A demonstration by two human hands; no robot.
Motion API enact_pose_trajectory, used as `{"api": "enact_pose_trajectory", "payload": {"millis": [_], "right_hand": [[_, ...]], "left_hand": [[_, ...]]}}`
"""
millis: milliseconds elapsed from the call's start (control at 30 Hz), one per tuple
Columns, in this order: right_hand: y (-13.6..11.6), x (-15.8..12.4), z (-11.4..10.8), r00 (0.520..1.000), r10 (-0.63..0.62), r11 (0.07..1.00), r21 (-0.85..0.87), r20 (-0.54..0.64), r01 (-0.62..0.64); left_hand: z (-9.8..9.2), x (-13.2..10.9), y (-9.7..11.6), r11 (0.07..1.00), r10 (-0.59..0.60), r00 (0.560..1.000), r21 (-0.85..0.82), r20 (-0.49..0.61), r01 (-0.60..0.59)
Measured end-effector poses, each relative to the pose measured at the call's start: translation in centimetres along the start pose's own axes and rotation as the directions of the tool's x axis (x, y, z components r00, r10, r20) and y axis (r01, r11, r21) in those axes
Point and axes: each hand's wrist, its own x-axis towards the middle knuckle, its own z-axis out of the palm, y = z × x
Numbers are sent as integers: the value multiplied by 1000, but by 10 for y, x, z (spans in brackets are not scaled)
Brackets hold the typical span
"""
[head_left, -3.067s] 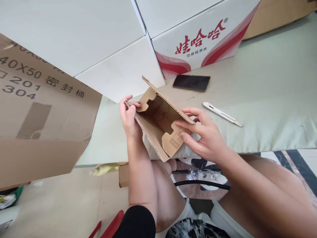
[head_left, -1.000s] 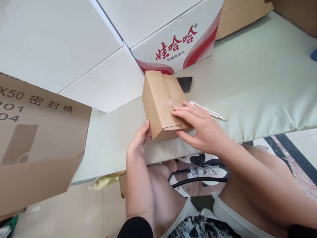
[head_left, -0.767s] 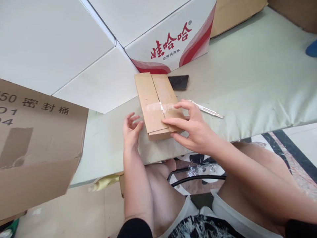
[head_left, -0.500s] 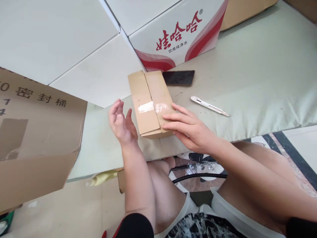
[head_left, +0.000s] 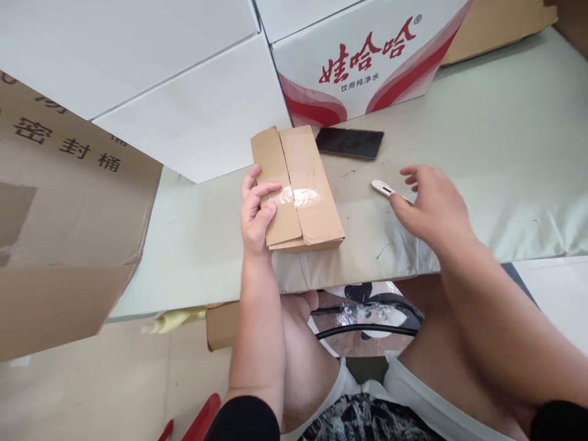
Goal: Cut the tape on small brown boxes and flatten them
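A small brown cardboard box (head_left: pixel 315 174) lies on the pale green covered surface, its two top flaps closed and clear tape across the seam. My left hand (head_left: pixel 257 217) grips the box's left side, thumb and a finger resting on the top flap. To the right, my right hand (head_left: pixel 434 205) hovers over a white utility knife (head_left: pixel 382 188), fingers apart and curved. The hand hides most of the knife, and whether the thumb touches it I cannot tell.
Behind the box lies a black phone (head_left: pixel 350 143). A white and red carton (head_left: pixel 367 67) and stacked white boxes (head_left: pixel 197 122) stand at the back. On the left is a large brown carton (head_left: pixel 68 202). The covered surface (head_left: pixel 514 165) ends just before my knees.
My right hand has left the box and moved right to the utility knife. My left hand, raised beside the box before, now holds its left side. The camera view has shifted slightly.
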Motion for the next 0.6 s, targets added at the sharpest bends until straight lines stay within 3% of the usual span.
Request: {"api": "enact_pose_trajectory", "payload": {"millis": [100,267,367,433,500,600], "right_hand": [[17,9,1,981,72,978,-208,179,-34],[7,13,2,941,133,974,-217,312,-66],[-4,14,-4,964,167,986,-42,206,-162],[-7,14,-9,974,217,952,207,63,-226],[-9,14,-14,959,274,849,487,-69,-207],[-12,11,-19,930,311,652,756,-197,-58]], "left_hand": [[0,0,-1,1000,11,1000,10,1,-11],[2,-1,-2,998,11,1000,54,-13,-10],[8,-3,-1,996,32,999,79,-31,-30],[14,-6,0,992,61,997,110,-40,-57],[21,-10,0,986,91,995,144,-37,-85],[34,-19,0,979,125,991,167,-38,-117]]}}
